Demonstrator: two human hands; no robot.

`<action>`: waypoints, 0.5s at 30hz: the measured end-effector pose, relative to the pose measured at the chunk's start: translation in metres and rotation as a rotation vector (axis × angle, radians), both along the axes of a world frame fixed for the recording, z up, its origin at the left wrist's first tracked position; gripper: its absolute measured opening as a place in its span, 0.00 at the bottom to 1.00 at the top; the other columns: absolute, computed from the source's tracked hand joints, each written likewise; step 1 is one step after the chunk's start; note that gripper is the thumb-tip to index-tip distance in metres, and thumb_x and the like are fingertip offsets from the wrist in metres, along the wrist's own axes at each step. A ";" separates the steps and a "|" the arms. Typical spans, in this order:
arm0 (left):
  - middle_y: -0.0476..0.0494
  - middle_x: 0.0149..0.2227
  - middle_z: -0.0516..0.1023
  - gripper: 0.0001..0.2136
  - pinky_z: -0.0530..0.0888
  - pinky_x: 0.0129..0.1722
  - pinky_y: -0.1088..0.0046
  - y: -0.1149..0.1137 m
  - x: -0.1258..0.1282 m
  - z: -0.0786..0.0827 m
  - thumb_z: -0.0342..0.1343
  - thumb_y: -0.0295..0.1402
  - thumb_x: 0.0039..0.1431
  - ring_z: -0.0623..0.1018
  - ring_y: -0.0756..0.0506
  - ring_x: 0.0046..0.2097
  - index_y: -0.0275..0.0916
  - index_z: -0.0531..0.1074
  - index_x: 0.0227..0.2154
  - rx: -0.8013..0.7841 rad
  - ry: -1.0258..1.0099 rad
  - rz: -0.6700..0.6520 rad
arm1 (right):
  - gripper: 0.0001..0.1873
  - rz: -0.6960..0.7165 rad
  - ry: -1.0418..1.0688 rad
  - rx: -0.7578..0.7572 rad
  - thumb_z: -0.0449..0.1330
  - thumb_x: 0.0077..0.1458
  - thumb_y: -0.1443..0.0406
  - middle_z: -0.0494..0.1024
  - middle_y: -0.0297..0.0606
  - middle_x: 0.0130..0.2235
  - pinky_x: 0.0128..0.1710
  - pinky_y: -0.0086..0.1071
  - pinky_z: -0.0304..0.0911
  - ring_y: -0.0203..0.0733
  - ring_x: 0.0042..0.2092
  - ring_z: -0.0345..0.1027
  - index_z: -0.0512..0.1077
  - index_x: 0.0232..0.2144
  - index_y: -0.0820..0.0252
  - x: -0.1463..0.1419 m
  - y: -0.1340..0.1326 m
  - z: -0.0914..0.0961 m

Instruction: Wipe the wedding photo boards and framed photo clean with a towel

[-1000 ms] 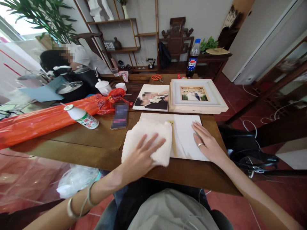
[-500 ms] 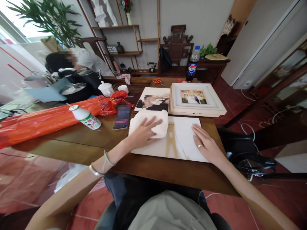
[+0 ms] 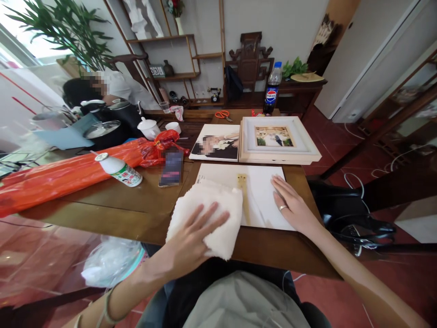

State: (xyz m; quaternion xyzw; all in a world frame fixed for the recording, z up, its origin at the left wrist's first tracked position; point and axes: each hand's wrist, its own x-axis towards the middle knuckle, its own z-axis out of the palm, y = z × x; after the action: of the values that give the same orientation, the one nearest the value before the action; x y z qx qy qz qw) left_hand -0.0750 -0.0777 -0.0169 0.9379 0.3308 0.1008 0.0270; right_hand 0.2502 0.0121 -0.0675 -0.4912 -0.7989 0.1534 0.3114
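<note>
My left hand [image 3: 201, 230] lies with fingers spread on a folded white towel [image 3: 216, 202], palm down. The towel covers the left part of a flat white panel [image 3: 269, 182] and hangs over its near edge. On the panel is a flat gold-coloured strip [image 3: 242, 193], its lower left part hidden by the towel. My right hand [image 3: 290, 202], wearing a ring, rests flat on the panel's right side with fingers stretched out. Beyond the panel lie a photo print [image 3: 218, 143] with a blurred face and a white picture frame [image 3: 300, 136] holding a couple's photo.
Left on the wooden table [image 3: 136, 214] are a phone [image 3: 171, 168], a white bottle [image 3: 119, 169] and a long red plastic-wrapped bundle [image 3: 68, 173]. Orange-handled scissors [image 3: 223, 115] and a cola bottle [image 3: 272, 91] stand farther back. Another person [image 3: 119, 86] leans at the far left.
My left hand has drawn the towel toward me and slightly left, uncovering the panel's upper left part. My right hand has stayed in place on the panel.
</note>
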 end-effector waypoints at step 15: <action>0.39 0.67 0.56 0.13 0.56 0.64 0.48 0.115 -0.002 -0.004 0.51 0.34 0.66 0.54 0.33 0.68 0.35 0.80 0.37 0.096 0.149 0.188 | 0.26 -0.006 0.018 -0.013 0.46 0.66 0.57 0.60 0.42 0.66 0.66 0.51 0.48 0.48 0.67 0.48 0.60 0.64 0.57 0.000 0.000 -0.001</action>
State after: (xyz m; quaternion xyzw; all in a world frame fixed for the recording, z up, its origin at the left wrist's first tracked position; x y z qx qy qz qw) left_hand -0.0767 0.0374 -0.0211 0.9079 0.4131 0.0487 -0.0520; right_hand 0.2500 0.0120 -0.0681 -0.4943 -0.7936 0.1621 0.3156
